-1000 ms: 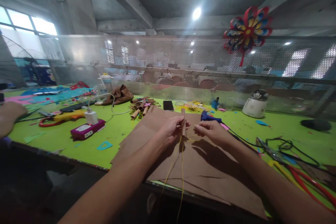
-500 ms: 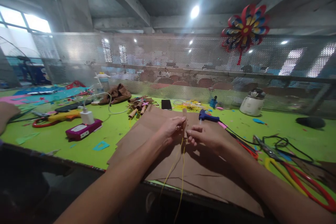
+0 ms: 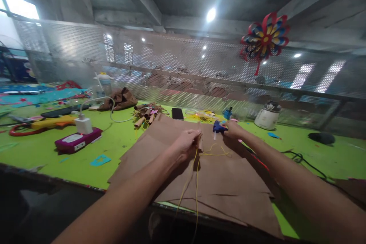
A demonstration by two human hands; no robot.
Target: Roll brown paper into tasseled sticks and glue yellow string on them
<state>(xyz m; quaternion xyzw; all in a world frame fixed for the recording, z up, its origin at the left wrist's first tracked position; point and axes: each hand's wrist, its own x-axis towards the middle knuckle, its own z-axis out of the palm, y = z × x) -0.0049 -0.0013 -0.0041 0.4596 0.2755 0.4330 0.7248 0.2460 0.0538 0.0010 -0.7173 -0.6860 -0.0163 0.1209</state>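
My left hand (image 3: 187, 142) pinches a small rolled brown paper tube (image 3: 200, 143), held over stacked sheets of brown paper (image 3: 225, 175). From the tube's lower end yellow string (image 3: 197, 183) trails down past the table's front edge, and another length lies to the right on the paper. Out to the right, my right hand (image 3: 233, 129) has its fingers closed around the handle of a dark blue hot glue gun (image 3: 219, 127). A translucent glue stick (image 3: 215, 135) pokes out of the gun. My fingers hide part of the handle.
Several paper tubes (image 3: 147, 114) lie in a pile behind the sheets, near a phone (image 3: 177, 114) and tangled yellow string (image 3: 203, 115). A purple power strip (image 3: 78, 139) with a white charger stands at left. A white bottle (image 3: 267, 116) is at back right.
My right hand has left the paper tube, moved right and back, and taken hold of the glue gun. The left hand still holds the tube. The view has shifted slightly.
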